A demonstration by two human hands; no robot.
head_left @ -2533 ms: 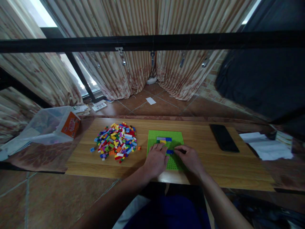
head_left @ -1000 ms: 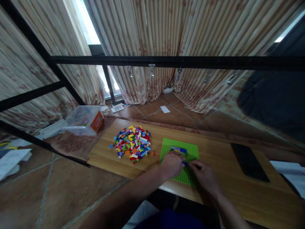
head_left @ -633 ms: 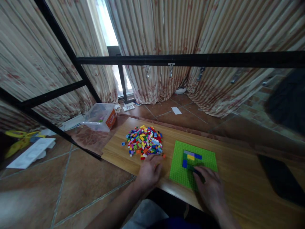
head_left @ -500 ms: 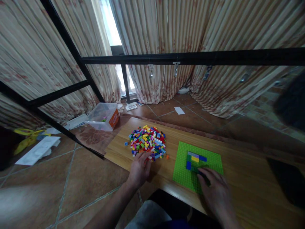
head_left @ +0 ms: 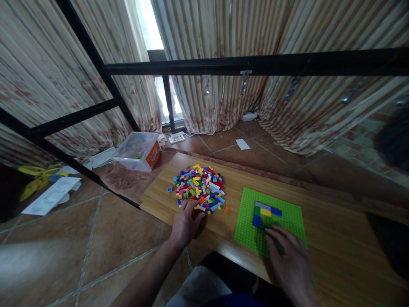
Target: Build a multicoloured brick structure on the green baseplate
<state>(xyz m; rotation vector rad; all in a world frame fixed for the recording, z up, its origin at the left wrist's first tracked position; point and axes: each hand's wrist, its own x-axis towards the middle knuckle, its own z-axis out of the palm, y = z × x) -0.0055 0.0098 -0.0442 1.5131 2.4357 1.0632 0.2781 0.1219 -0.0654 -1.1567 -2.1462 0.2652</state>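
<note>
While two patterned curtains (head_left: 230,25) fill the far side behind one black rail (head_left: 191,67) with five small metallic fittings hanging below it, one long wooden table (head_left: 220,236) stretches across the middle; beyond its left end sits one clear plastic bin (head_left: 143,164) bearing an orange label, and at the table's right lies one dark flat slab (head_left: 388,243), partly cut off by the edge of view; one green baseplate (head_left: 249,204) rests on the table between that slab and one heap of mixed bricks (head_left: 200,187), its pieces too many and too small to count; two bare hands are at work, one at each place; the left hand (head_left: 185,224) is half spread at the heap's near edge, its thumb apart from the bent fingers, which touch the pieces there; the right hand (head_left: 289,251) is curled over the baseplate, thumb and fingertips close together at the near side of one joined group of bricks, and shadow hides whether they pinch anything; in that group two blue bricks (head_left: 276,212) and one yellow brick (head_left: 266,212) stand out, beside greyish-lilac and green ones whose number is unclear; two loose bricks lie just outside the heap, one blue (head_left: 169,189) on its left and one orange (head_left: 227,208) on its right
</note>
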